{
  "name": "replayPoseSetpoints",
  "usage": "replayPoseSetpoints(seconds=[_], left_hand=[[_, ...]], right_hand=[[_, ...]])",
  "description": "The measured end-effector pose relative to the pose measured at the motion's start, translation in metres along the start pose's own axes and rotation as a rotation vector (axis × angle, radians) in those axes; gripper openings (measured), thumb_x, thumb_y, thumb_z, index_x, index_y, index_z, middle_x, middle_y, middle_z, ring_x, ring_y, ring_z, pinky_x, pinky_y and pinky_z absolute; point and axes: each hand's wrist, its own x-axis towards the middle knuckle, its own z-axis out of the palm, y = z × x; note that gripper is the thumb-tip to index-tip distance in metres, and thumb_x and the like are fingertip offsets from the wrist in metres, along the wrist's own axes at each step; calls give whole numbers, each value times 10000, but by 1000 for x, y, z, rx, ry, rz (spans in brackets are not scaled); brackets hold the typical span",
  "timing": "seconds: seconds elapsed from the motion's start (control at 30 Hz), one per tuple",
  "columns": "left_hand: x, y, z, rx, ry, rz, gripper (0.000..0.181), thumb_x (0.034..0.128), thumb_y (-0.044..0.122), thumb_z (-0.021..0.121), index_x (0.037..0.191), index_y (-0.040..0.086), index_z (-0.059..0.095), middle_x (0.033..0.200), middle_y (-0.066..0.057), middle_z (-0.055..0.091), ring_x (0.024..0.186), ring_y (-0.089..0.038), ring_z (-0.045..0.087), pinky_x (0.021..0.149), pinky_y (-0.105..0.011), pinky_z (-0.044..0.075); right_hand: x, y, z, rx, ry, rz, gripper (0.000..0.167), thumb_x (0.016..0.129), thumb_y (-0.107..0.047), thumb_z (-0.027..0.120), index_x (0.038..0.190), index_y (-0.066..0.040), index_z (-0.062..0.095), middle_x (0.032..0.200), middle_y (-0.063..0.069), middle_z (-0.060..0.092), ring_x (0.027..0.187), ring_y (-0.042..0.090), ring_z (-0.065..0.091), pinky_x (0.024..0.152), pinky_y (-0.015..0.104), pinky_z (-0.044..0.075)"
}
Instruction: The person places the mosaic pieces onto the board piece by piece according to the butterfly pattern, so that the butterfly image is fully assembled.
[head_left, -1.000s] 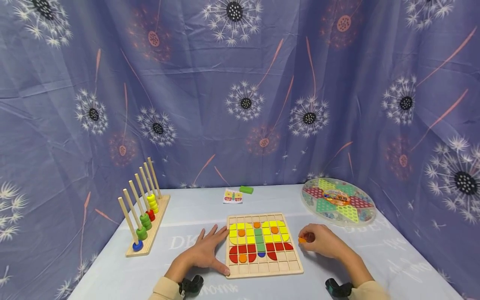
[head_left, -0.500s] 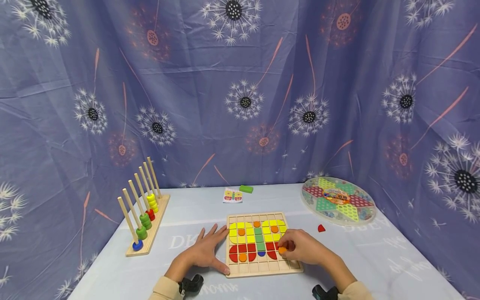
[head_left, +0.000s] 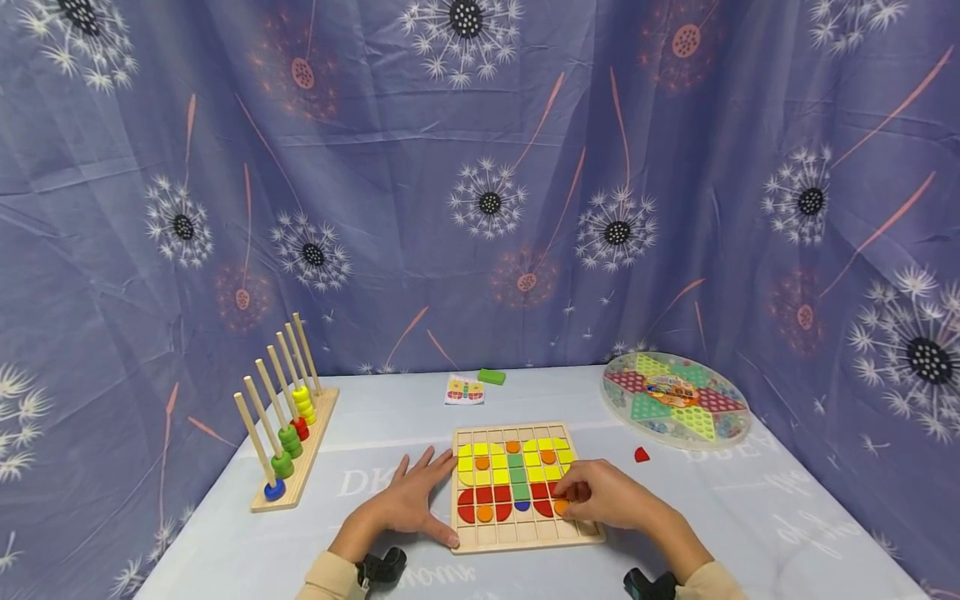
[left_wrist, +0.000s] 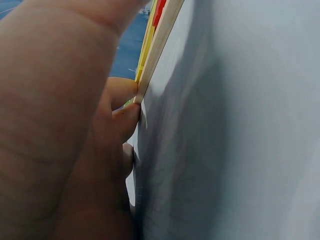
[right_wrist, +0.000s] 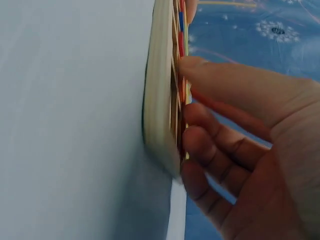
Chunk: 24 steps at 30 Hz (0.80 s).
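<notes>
A wooden grid board (head_left: pixel 525 533) bears coloured tiles in a butterfly pattern: yellow at the top, a green strip in the middle, red below. My left hand (head_left: pixel 408 502) lies with fingers spread against the board's left edge, thumb at its near corner. In the left wrist view, fingertips touch the board's wooden side (left_wrist: pixel 160 47). Over the board's right part, my right hand (head_left: pixel 611 494) pinches an orange disc (head_left: pixel 562 507) at the lower right red tiles. The right wrist view shows the thumb (right_wrist: pixel 215 75) at the board's surface; the disc is hidden there.
One red quarter-round tile (head_left: pixel 641 455) lies right of the board. Behind it stand a pattern card (head_left: pixel 465 390) and a green block (head_left: pixel 492 377). A peg rack (head_left: pixel 315 429) with coloured beads is at left, a round Chinese checkers board (head_left: pixel 675 400) at back right.
My right hand has moved left from beside the board with the orange disc, and the disc is now down at the board. The red tile came into view. The left hand stays put.
</notes>
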Motion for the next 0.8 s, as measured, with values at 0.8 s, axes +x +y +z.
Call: replayPoseSetpoints(seconds=[0.8], left_hand=[[-1, 0, 0, 3, -2, 14, 1257, 538, 775, 737, 1534, 168, 272, 1584, -38, 199, 1446, -340, 56, 1101, -629, -35]], right_hand=[[-45, 74, -49, -371, 295, 229, 407, 745, 192, 577, 1056, -21, 732, 1054, 96, 643, 1009, 352, 602, 859, 515, 494]])
